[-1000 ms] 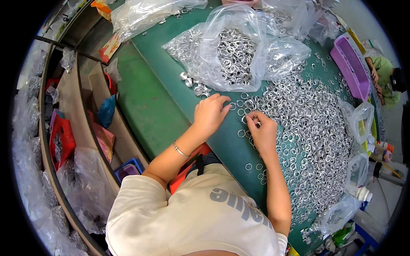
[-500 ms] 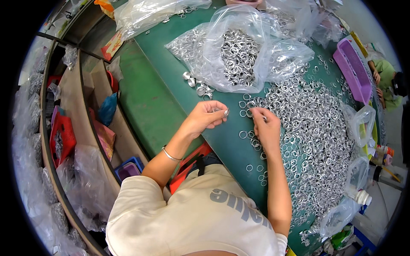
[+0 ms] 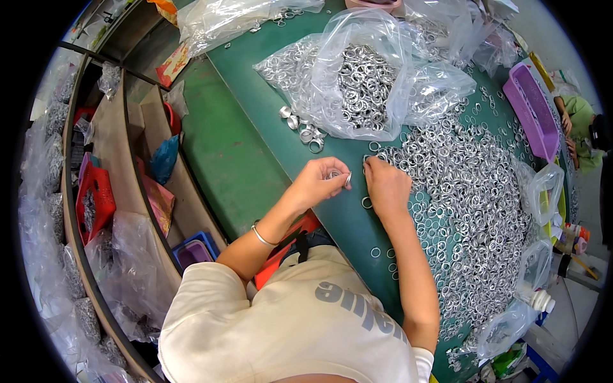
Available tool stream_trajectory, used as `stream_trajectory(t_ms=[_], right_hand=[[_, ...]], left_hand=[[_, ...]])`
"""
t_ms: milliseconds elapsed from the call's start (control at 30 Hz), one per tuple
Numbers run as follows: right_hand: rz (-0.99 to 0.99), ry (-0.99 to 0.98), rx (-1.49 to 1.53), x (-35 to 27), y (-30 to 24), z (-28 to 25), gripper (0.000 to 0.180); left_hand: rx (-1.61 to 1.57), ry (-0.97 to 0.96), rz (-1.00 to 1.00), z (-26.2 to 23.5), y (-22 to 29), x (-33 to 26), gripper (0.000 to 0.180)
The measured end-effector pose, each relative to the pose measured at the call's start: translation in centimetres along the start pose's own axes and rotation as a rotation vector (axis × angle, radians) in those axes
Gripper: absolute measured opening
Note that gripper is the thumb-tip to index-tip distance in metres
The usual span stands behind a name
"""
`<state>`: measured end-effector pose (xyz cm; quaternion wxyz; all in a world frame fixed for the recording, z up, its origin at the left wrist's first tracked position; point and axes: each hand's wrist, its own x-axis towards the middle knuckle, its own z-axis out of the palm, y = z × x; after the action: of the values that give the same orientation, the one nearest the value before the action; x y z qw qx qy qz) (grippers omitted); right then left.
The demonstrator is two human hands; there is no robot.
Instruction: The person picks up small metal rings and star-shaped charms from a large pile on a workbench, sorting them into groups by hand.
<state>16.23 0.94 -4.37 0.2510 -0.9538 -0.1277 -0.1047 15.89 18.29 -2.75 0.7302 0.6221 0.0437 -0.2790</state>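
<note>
My left hand is closed over the table's near edge, with several silver metal rings held in its curled fingers and one at its fingertips. Just to its right, my right hand has its back turned up and its fingers pinched together. A thin ring edge shows at those fingertips; the rest of it is hidden. Loose rings spread into a large heap right of my right hand. Beyond both hands lies an open clear plastic bag full of similar rings.
Wider metal bands sit near the green table's left edge. A purple basket stands at the far right, near another person in green. To the left are shelves with a red bin and bagged parts.
My right hand has moved left toward my left hand, its back now turned up and covering some loose rings. My left hand keeps its rings, and the whole view has shifted slightly.
</note>
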Motion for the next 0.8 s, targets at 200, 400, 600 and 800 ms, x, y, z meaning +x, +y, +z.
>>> stream_trajectory(t_ms=[200, 400, 600, 800], right_hand=[[0.708, -0.207, 1.509, -1.0, 0.0, -3.3, 0.008], [0.789, -0.240, 1.894, -2.8, 0.8, -3.2, 0.010], [0.890, -0.044, 1.923, -2.6, -0.7, -3.9, 0.012], [0.840, 0.005, 1.477, -1.7, 0.4, -3.6, 0.013]], left_hand=[[-0.423, -0.130, -0.152, -2.1, -0.7, -0.5, 0.009], [-0.407, -0.164, -0.136, -1.9, -0.6, -0.8, 0.014], [-0.386, -0.001, 0.018, -1.3, -0.2, -1.8, 0.017], [0.730, 0.480, 0.456, -0.6, -1.4, -1.2, 0.028]])
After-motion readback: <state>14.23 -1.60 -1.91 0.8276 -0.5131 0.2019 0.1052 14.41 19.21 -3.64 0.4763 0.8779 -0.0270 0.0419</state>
